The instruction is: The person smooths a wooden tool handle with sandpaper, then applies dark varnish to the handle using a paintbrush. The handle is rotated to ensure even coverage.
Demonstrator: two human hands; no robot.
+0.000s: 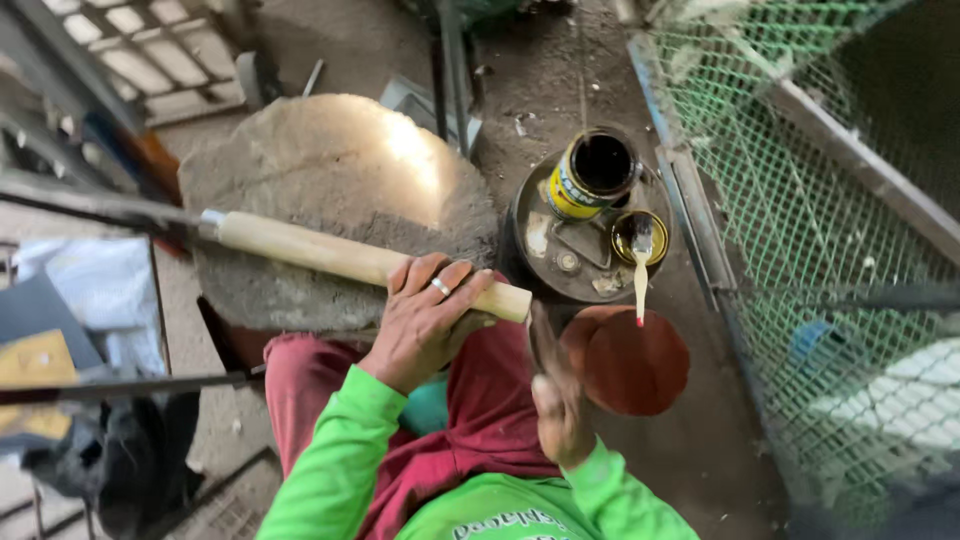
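My left hand [425,318] is closed over the pale wooden handle [360,258], fingers wrapped across the top near its cut end, a ring on one finger. The handle runs up and to the left, over the person's lap, and meets a metal ferrule [212,218] where a dark shaft [90,200] carries on toward the left edge; what the shaft ends in is out of view.

My right hand [558,405] is just beside the handle's end, held edge-on to the camera and blurred. Something thin and dark stands up from it, so it looks closed on that piece, but I cannot tell what it is.

Behind the handle lies a big rounded stone [330,170], sunlit on its right part. Right of the stone a dark round tray [530,265] sits on the dirt floor [560,70], carrying an open tin [592,172] with a yellow label and dark contents. Beside the tin is a small yellow-rimmed lid or cup [640,235], with a brush [641,275] resting in it, its pale handle pointing toward me. A round reddish-brown disc [632,362] lies just below the tray, near my right hand. Green wire mesh [800,180] in a metal frame fills the right side.
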